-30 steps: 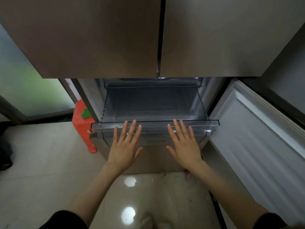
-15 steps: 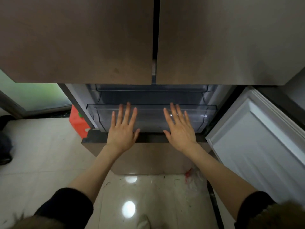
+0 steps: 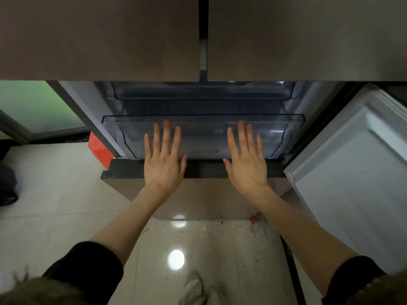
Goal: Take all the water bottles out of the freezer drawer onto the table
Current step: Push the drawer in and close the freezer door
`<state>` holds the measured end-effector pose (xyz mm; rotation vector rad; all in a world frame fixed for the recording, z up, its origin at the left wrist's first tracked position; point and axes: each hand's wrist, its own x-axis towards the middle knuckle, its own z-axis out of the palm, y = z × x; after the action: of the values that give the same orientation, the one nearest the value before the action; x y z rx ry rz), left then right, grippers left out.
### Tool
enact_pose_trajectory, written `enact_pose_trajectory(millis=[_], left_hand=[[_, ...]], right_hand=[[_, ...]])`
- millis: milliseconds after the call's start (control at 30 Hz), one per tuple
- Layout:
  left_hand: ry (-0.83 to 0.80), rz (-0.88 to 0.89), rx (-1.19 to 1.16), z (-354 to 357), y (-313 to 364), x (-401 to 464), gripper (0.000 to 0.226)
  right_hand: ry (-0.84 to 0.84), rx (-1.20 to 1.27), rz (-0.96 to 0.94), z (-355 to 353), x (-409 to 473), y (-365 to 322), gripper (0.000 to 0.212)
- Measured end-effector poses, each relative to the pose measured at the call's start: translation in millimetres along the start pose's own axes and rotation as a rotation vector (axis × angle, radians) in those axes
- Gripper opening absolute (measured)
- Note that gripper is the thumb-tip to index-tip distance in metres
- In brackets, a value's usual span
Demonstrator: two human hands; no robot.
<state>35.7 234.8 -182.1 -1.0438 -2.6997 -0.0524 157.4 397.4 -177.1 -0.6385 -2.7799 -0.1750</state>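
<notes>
Your two upper fridge doors [image 3: 99,38] run off the top edge and cover the back of the freezer. The clear drawer [image 3: 277,126] front is hazy, so you cannot tell what lies inside. The open door [image 3: 356,172] is cut by the right edge. Your sleeves [image 3: 88,265] leave the bottom edge.

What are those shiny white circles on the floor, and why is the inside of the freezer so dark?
Head view: the white circles are lamp glare mirrored in the glossy tiled floor; the clear plastic freezer drawer sits in shadow under the brown upper doors, lit only by a small glint at top right.
</notes>
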Motion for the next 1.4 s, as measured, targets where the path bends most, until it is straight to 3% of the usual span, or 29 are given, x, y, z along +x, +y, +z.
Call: enact_pose_trajectory(millis=[367, 767, 900, 1100, 1267, 1400], left_hand=[[-0.087, -0.077, -0.032, 0.6, 9.0, 57.7, 0.079], [-0.166, -0.014, -0.095, -16.3, 0.9, 45.6, 0.072], [-0.139, -0.009, -0.107, -40.0, 0.6, 13.6, 0.069], [-0.137, -0.010, -0.307, -79.5, 10.7, -50.3, 0.068], [-0.266, 0.102, -0.396, -117.9, 25.3, -95.0, 0.067], [-0.220, 0.221, -0.417, -153.8, 42.6, -128.9, 0.065]], right_hand=[[-0.137, -0.012, -0.068, 6.6, 54.7, 16.4, 0.081], [-0.226, -0.046, -0.057, -14.9, 49.4, 14.8, 0.078], [-0.193, -0.027, -0.056, -38.1, 23.8, 11.4, 0.072], [-0.226, 0.024, -0.071, -88.4, -31.5, 6.0, 0.073], [-0.193, 0.061, -0.009, -134.5, -89.1, 3.7, 0.070], [-0.124, 0.086, 0.088, -174.3, -149.8, 8.0, 0.069]])
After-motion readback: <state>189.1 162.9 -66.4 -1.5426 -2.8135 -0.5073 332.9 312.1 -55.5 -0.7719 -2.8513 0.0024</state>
